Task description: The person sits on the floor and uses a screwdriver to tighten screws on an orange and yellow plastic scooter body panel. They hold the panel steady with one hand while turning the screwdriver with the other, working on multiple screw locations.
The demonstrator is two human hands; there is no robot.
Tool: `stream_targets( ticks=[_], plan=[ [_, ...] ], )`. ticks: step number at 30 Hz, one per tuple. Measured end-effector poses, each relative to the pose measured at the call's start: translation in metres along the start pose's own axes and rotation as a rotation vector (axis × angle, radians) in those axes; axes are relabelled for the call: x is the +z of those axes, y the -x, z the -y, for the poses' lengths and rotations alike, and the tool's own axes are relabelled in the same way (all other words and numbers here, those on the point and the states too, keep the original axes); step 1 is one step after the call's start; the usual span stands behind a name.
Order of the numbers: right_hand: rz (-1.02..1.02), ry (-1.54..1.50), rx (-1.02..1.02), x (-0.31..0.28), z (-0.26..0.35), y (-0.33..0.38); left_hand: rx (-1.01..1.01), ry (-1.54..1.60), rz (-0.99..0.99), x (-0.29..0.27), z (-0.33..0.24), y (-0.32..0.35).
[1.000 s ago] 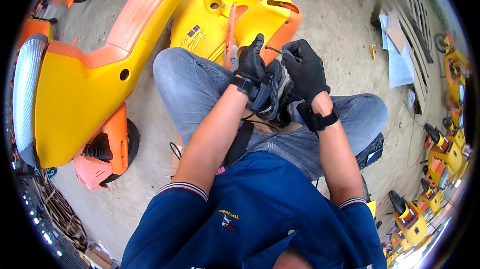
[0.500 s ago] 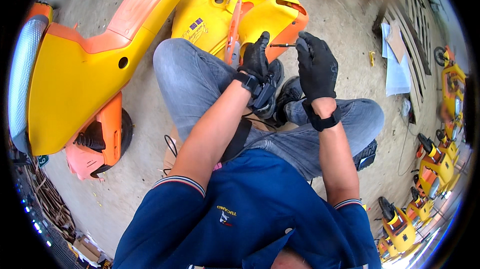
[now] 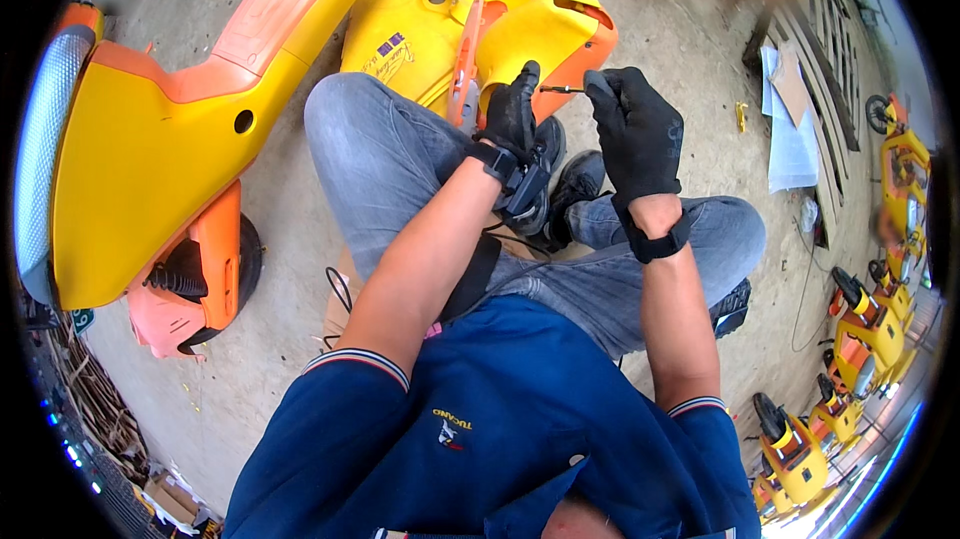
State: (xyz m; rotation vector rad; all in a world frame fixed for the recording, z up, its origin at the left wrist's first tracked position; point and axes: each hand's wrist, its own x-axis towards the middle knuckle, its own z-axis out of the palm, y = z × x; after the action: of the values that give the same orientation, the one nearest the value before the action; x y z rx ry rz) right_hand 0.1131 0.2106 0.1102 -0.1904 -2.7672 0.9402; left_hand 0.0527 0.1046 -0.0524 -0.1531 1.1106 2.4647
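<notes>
My right hand [image 3: 635,134], in a black glove, is closed around a thin screwdriver [image 3: 562,90]. The dark shaft points left, and its tip ends close to the fingers of my left hand [image 3: 513,117]. That hand, gloved in black too, grips the edge of a yellow and orange plastic body panel [image 3: 545,34], its fingers partly hidden. Beside it an upright orange strip [image 3: 468,64] stands against the panel. Where the tip meets the panel, I cannot make out a screw.
A large yellow and orange scooter body [image 3: 150,169] stands at the left, with an orange wheel part [image 3: 225,259] below it. Papers [image 3: 790,129] lie by wooden slats [image 3: 835,59] at the right. Several yellow scooters [image 3: 865,339] line the far right. My bent legs [image 3: 380,159] surround the work.
My right hand has turned at the wrist, its fingers curling more over the screwdriver. My left hand and the panel have hardly moved.
</notes>
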Motion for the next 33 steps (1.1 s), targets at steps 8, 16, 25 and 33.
stream_targets(
  ticks=[8, 16, 25, 33],
  plan=[
    [-0.058, 0.074, -0.262, 0.008, -0.011, -0.001, -0.093, 0.175, -0.051, -0.008, 0.006, -0.007],
    [0.065, 0.016, -0.070, -0.007, -0.003, -0.005, 0.165, -0.095, -0.047, -0.013, 0.012, -0.008],
    [0.276, 0.242, 0.166, -0.025, 0.006, -0.015, 0.005, 0.065, -0.052, -0.013, 0.012, -0.018],
    [0.200, 0.323, -0.215, -0.014, -0.012, -0.015, 0.275, -0.373, -0.081, -0.015, 0.014, -0.012]
  ],
)
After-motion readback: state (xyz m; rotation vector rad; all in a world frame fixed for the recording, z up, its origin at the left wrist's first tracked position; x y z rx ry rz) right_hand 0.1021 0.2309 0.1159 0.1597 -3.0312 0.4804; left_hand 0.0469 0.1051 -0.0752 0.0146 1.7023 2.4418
